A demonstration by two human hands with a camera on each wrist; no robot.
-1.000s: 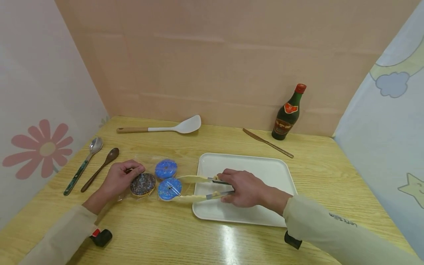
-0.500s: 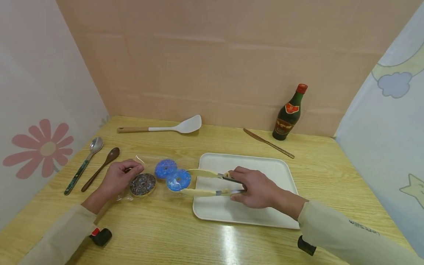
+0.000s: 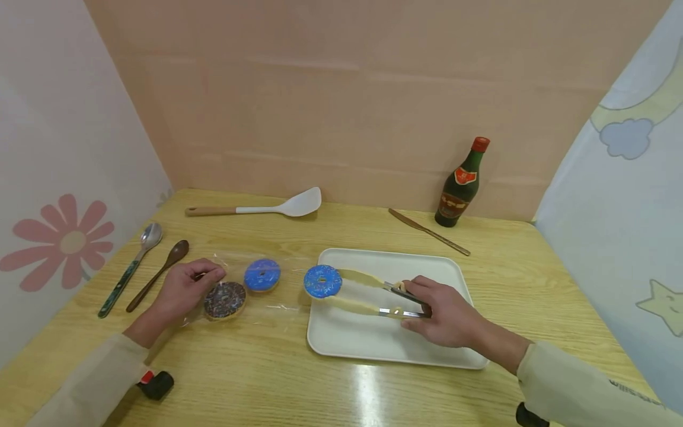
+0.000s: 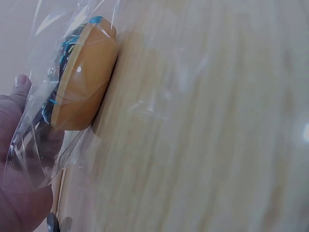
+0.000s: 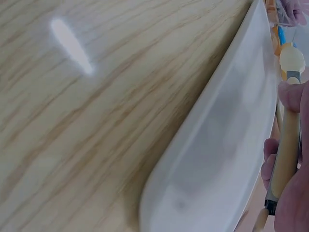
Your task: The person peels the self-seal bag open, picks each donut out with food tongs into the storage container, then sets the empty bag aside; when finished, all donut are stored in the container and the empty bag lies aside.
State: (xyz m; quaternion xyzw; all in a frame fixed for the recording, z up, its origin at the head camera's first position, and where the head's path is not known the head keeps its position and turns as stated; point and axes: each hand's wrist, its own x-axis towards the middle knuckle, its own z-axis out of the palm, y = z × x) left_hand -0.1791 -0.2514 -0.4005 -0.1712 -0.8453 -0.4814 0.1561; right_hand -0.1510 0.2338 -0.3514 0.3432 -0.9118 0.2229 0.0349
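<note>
My left hand (image 3: 189,290) pinches the edge of a clear plastic bag (image 3: 280,306) lying on the table. Inside it are a chocolate donut (image 3: 224,299) with sprinkles, right by my fingers, and a blue donut (image 3: 262,274). In the left wrist view the film stretches over the chocolate donut (image 4: 84,77). My right hand (image 3: 445,311) grips a pair of tongs (image 3: 368,305) with cream-coloured arms. Between the tong tips is a second blue donut (image 3: 322,281), outside the bag and overlapping the left rim of the white tray (image 3: 395,350) in the head view.
Left of my left hand lie a metal spoon (image 3: 125,281) with a green handle and a dark wooden spoon (image 3: 160,274). A white spatula (image 3: 258,208) lies at the back. A knife (image 3: 429,231) and a dark green bottle (image 3: 459,184) are behind the tray.
My right hand has moved right with the tongs, drawing the blue donut out of the bag to the tray's left edge. My left hand keeps its hold on the bag.
</note>
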